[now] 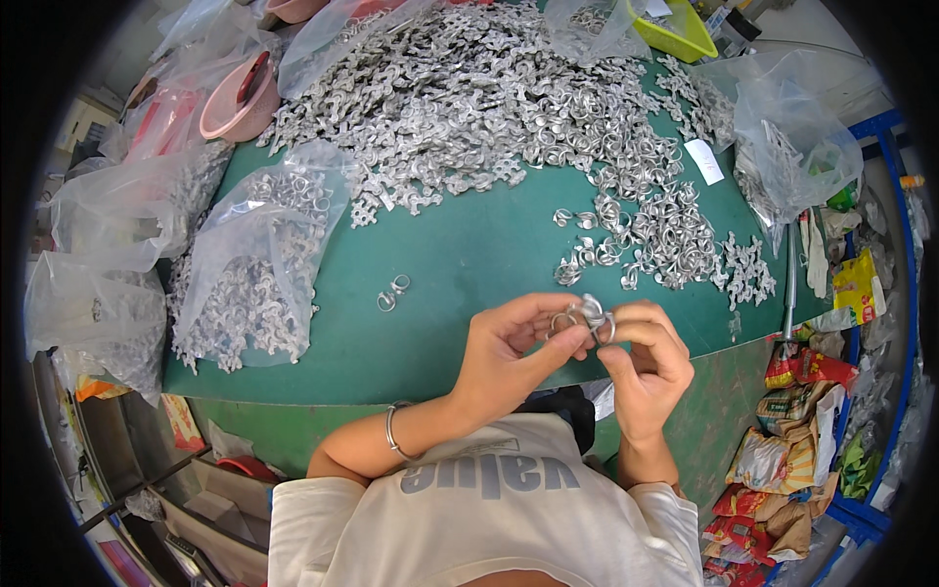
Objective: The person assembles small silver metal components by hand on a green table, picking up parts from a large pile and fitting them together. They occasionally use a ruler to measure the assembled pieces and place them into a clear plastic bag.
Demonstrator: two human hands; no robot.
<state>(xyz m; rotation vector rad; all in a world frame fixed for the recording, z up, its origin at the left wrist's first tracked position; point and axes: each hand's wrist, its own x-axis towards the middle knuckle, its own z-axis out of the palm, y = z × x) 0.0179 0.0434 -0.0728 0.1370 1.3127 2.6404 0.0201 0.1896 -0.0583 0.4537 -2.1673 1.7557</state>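
Observation:
Several silver-coloured metal rings (593, 314) are held up between my two hands, above the front edge of the table. My left hand (506, 352) pinches them between thumb and fingers from the left. From the right, my right hand (649, 359) grips a ring loop with bent fingers and thumb close to it. How the pieces join is partly hidden by my fingers. Just beyond my hands lies a loose group of similar rings (671, 235). Two more rings (393, 292) rest apart on the green tabletop (447, 257), left of my left hand.
A large heap of flat grey metal parts (440, 95) covers the far side. Clear plastic bags of parts (257, 286) stand left, another bag (796, 154) right. A pink basket (242, 103) holds a dark red object. A paper slip (704, 161) lies beside the rings.

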